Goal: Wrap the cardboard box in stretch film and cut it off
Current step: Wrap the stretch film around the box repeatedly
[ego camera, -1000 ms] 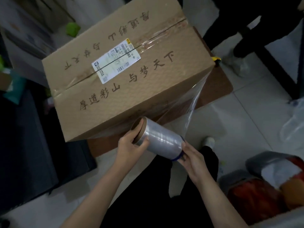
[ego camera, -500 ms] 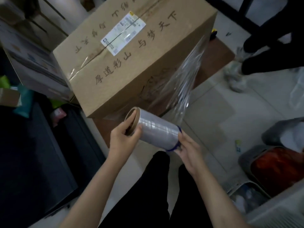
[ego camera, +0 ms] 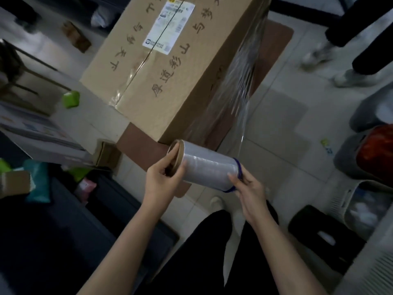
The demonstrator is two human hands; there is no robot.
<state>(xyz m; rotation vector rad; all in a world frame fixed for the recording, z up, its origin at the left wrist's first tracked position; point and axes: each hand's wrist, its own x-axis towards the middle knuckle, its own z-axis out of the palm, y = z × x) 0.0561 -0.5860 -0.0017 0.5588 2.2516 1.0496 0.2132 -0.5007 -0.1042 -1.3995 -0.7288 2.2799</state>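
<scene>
A large cardboard box with printed characters and a white shipping label stands on a brown board on the floor. I hold a roll of stretch film just below the box's near corner. My left hand grips the roll's open cardboard-core end, fingers inside it. My right hand holds the other end, by the blue rim. A sheet of clear film runs taut from the roll up along the box's right side.
Another person's dark trouser legs and pale shoes stand at the upper right. Grey bins with red contents sit at the right, a black box below them. A small green object and small cartons lie at the left.
The view has swung around the box, so I now face its near corner. The roll and both hands stay together, and the film stretches longer along the box's right side.
</scene>
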